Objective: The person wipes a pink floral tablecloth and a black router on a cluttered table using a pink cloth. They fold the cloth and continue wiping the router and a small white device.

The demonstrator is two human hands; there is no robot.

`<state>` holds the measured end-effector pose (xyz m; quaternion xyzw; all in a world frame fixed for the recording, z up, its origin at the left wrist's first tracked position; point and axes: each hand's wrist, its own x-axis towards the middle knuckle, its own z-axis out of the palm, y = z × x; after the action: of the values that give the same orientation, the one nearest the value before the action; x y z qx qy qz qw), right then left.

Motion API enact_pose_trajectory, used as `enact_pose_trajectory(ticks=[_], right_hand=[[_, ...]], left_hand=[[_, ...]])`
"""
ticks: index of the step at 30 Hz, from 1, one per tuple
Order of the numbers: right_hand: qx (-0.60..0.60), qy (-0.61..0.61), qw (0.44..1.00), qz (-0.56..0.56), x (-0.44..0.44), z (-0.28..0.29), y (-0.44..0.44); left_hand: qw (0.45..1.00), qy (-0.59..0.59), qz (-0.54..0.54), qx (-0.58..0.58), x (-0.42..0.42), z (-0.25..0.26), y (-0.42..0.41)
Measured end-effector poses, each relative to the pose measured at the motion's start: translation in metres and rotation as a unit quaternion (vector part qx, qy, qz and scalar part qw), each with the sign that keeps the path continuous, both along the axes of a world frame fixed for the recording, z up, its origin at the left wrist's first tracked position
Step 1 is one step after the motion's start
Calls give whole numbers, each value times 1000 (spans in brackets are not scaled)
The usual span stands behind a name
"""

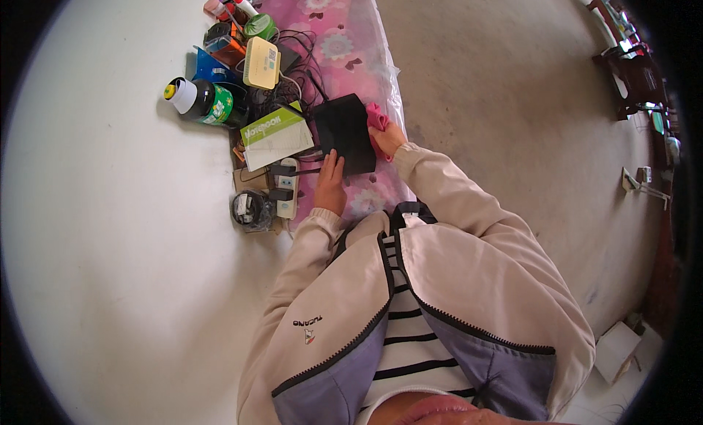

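A black Wi-Fi router [347, 134] with antennas lies on a table under a pink floral cover [365, 197]. My left hand [332, 186] rests its fingertips on the router's near left part, fingers extended. At the router's right edge, my right hand [389, 139] grips a pink cloth [377, 117], which touches that edge. Left of the router lies a green and white notebook [277, 136]. A white power strip [287, 191] with black plugs stands beside my left hand.
Tangled black cables [296, 51] lie behind the router. A cream-coloured network box [261, 63], a green-labelled bottle [217, 103], a green round container [259, 26] and a coil in plastic wrap [251, 209] line the left side by the white wall [110, 177].
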<state>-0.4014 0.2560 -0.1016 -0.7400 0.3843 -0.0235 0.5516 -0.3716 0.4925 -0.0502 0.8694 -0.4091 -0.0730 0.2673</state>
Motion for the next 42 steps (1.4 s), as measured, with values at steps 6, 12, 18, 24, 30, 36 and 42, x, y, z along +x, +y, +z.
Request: enact_pose_trajectory(ticks=[6,12,18,24,30,36,42], right_hand=[[44,14,999,-9,3,0,-13],[-53,64,996,30,0,23,3],[-27,59,998,19,-64,17,36],[-46,81,995,-45,-59,1,41],[9,79,996,30,-83,12,59],[207,-37,975,69,-98,28,28],[313,-173,934,24,-106,165,38]], left_hand=[[1000,0,2,-7,-2,1,0],[1000,17,10,-21,1,-5,1],[999,3,18,-47,-5,-9,1],[999,-6,12,-35,-5,-9,0],[999,-34,10,-17,-5,-11,2],[998,-39,9,-47,-1,-23,4],[968,139,-9,-208,-9,15,14]])
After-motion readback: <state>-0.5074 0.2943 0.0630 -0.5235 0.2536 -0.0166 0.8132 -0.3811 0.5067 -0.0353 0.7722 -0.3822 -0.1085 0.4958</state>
